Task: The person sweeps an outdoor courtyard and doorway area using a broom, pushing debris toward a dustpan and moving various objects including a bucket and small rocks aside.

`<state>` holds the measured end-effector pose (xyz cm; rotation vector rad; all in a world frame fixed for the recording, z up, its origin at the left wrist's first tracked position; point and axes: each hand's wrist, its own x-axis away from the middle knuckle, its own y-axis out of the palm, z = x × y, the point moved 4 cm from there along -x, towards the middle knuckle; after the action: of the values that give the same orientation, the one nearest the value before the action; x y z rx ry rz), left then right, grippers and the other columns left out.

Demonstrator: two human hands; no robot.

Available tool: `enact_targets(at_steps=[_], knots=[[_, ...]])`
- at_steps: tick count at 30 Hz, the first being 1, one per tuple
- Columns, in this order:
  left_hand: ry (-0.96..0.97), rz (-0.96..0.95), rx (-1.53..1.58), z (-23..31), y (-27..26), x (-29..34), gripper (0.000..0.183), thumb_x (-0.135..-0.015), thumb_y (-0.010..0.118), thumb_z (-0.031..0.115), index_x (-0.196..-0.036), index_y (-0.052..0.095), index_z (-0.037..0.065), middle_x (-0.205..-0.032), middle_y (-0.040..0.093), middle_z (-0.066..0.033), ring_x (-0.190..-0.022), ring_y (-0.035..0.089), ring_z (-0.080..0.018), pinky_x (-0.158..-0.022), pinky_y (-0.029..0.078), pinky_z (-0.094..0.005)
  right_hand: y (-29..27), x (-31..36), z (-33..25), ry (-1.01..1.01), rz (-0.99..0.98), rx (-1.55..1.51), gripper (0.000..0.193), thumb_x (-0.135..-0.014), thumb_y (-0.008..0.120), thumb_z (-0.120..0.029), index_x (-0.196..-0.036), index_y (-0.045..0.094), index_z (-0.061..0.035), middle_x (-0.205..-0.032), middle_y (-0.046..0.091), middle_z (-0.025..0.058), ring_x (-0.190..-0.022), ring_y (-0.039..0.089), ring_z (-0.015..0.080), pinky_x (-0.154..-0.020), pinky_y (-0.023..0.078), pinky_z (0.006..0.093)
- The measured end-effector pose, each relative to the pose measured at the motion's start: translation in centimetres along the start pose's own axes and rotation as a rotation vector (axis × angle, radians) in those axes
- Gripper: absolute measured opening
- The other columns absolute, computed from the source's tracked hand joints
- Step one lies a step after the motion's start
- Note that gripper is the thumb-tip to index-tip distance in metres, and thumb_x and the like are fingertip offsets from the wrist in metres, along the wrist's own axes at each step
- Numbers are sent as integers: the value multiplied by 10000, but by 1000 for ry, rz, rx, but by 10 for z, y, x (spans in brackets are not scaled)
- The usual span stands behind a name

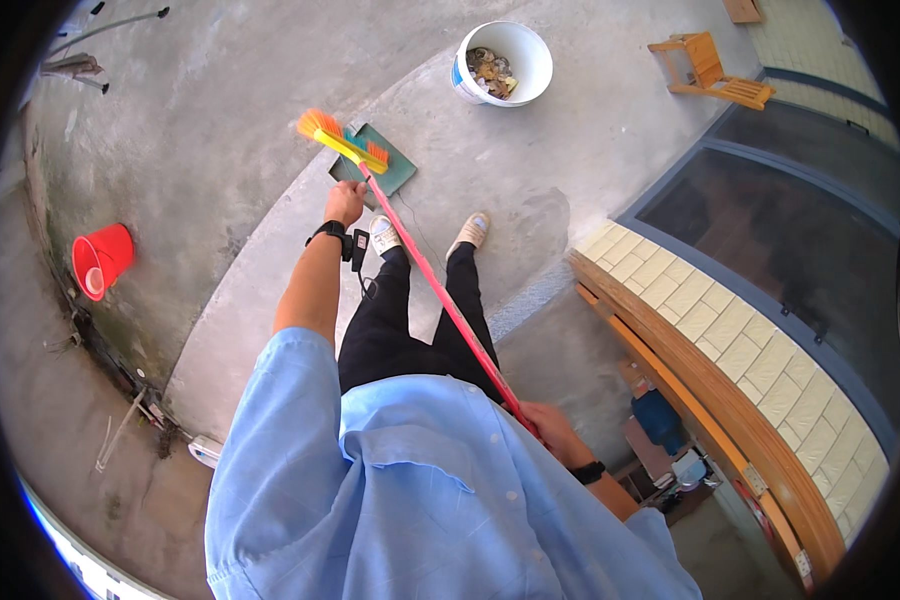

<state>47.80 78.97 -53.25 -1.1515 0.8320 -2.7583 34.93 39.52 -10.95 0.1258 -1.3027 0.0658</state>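
Observation:
My right hand [555,436] is closed around the red-pink handle of a broom [440,283], low beside my right hip. The handle runs diagonally up and left to a yellow head with orange bristles, which lies over a green dustpan [395,178]. At the dustpan's near edge, my left hand [346,203] is closed, apparently on its handle, which the fingers mostly hide. The left arm reaches down in front of my feet. Beyond the dustpan, to the right, stands a white bucket [532,68] with brownish litter in its bottom.
A red bucket [113,253] stands at the left on the concrete floor [230,130]. To the far right is a small wooden chair [708,68]. A tiled wall [730,330] with a dark-framed window and a wooden door edge [710,420] bound the right side.

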Motion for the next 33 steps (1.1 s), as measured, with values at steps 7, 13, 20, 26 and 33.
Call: enact_targets(at_steps=[7,13,20,26,33], knots=[[-72,4,-14,-17,-11,3,340,-925,520,352,-1010,706,79,-973,668,-227,-961,627,-396,-846,496,-473,22,7,-33,-162,261,164,333,-1001,437,-402,-1208,572,-179,-547,404,-41,-380,294,42,-326,226,205],[-138,-58,-47,-31,-15,17,320,-938,507,356,-1069,697,135,-1079,663,-178,-1030,615,-357,-880,490,-466,43,-36,-9,-122,132,80,337,-1007,435,-392,-1212,568,-160,-539,404,-38,-379,315,49,-335,248,208],[-140,-10,73,-85,-42,49,382,-916,510,335,-1055,680,23,-1034,662,-226,-1016,615,-384,-912,472,-445,28,-2,32,-170,84,272,331,-1003,475,-335,-1209,594,-104,-545,426,-32,-386,331,43,-355,264,197],[-217,-136,178,-165,-79,157,422,-922,486,398,-1047,692,52,-1040,671,-206,-1023,616,-374,-905,476,-430,82,12,10,-522,250,812,243,-988,512,-283,-1078,639,-97,-551,447,-32,-410,376,46,-364,281,209],[-337,-11,250,-233,-127,315,555,-937,418,506,-1099,671,40,-1153,633,-208,-1103,574,-371,-965,446,-429,103,-38,-68,-833,441,1397,303,-975,506,-317,-1161,615,-105,-489,392,-33,-341,358,80,-319,276,267]])
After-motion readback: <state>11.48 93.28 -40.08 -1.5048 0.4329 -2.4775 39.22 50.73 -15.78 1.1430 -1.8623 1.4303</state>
